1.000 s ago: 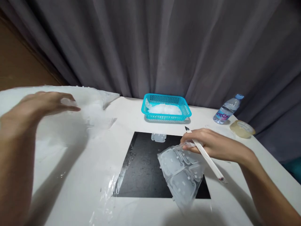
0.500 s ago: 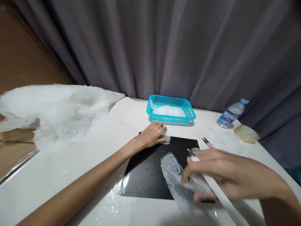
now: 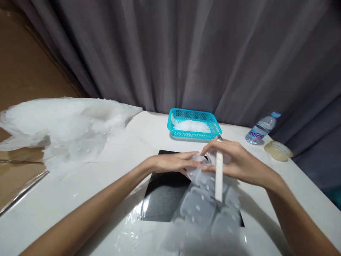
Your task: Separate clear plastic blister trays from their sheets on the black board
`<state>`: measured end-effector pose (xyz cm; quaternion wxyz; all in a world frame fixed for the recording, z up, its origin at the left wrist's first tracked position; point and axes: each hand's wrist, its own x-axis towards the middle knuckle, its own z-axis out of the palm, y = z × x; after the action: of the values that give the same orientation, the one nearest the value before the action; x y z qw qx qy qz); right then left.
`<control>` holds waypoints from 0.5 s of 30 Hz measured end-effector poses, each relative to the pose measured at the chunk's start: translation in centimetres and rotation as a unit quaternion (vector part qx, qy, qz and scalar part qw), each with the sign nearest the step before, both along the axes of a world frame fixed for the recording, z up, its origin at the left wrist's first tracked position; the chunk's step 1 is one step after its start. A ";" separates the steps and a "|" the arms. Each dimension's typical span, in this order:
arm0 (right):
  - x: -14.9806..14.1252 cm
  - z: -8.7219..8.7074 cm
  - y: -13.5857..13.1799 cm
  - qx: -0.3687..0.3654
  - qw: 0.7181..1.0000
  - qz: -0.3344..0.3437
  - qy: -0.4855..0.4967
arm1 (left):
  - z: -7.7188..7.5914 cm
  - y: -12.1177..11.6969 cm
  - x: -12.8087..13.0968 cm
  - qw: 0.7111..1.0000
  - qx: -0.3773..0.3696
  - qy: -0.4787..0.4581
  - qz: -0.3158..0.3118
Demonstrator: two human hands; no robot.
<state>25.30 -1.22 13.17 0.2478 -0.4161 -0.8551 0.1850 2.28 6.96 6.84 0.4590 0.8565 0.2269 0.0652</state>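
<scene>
Over the black mat (image 3: 162, 199) a translucent molded plastic sheet (image 3: 198, 206) hangs between my hands, blurred at its lower end. My left hand (image 3: 173, 164) comes in from the left, its fingertips closed on the sheet's top edge. At that same edge, my right hand (image 3: 234, 158) pinches the plastic between thumb and fingers. A white-handled craft knife (image 3: 218, 177) also stays in my right hand, blade pointing away and handle lying across the sheet. My fingers partly hide the top of the sheet.
Behind the mat stands a turquoise basket (image 3: 195, 134) with white material inside. A large clear bag of white material (image 3: 71, 124) lies left. At right are a water bottle (image 3: 261, 129) and a roll of tape (image 3: 278, 150). A grey curtain (image 3: 165, 53) hangs behind.
My right hand has moved up and left with the plastic sheet and knife, meeting my left hand. My left hand has shifted slightly toward me and right, onto the sheet's edge.
</scene>
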 end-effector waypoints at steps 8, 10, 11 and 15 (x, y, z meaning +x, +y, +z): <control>-0.4 -7.1 4.2 0.040 0.997 0.005 -0.073 | 1.5 0.6 -4.4 0.955 0.100 0.277 0.023; -1.3 -8.2 4.8 0.057 0.996 0.000 -0.071 | 3.2 1.2 -7.0 0.929 0.148 0.328 0.086; -1.8 -8.8 5.2 0.066 0.995 -0.006 -0.072 | 4.0 1.4 -8.1 0.922 0.161 0.338 0.102; -3.9 -11.3 7.0 0.083 0.995 -0.008 -0.051 | 7.1 0.5 -8.9 0.922 0.167 0.332 0.110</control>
<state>21.43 5.78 1.91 0.2393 -0.4101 -0.8755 0.0898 -6.66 7.47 13.95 0.1974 0.8629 0.4450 -0.1360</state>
